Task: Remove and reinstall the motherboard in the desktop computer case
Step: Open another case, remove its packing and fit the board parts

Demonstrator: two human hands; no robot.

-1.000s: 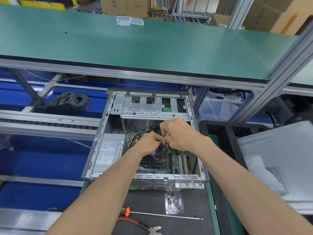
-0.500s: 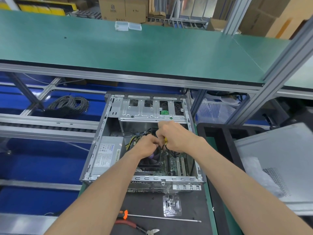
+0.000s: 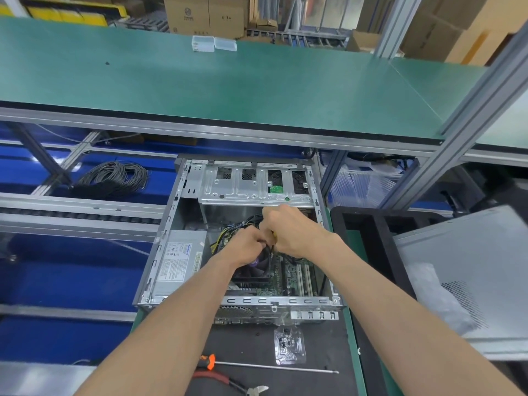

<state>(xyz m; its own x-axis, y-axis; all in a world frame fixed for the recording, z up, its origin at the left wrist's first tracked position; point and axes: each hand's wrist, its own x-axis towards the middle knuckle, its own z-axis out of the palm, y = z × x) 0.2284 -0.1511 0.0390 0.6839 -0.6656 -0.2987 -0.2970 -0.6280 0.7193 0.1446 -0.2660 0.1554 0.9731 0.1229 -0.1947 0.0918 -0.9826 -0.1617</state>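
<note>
We have both hands deep in the case (image 3: 321, 300), over the fan (image 3: 258, 267). The left hand (image 3: 247, 247) pinches a black cable (image 3: 268, 249) near the fan; the right hand (image 3: 291, 231) grips something small and yellow, likely a connector. The board (image 3: 291, 277) lies in the case, probably so we can free its wiring first.

Long green counter (image 3: 257, 90) on silver metal legs (image 3: 468, 132). Brown cardboard boxes (image 3: 205, 15) stacked behind its far edge. Blue floor (image 3: 65, 281) below.
</note>
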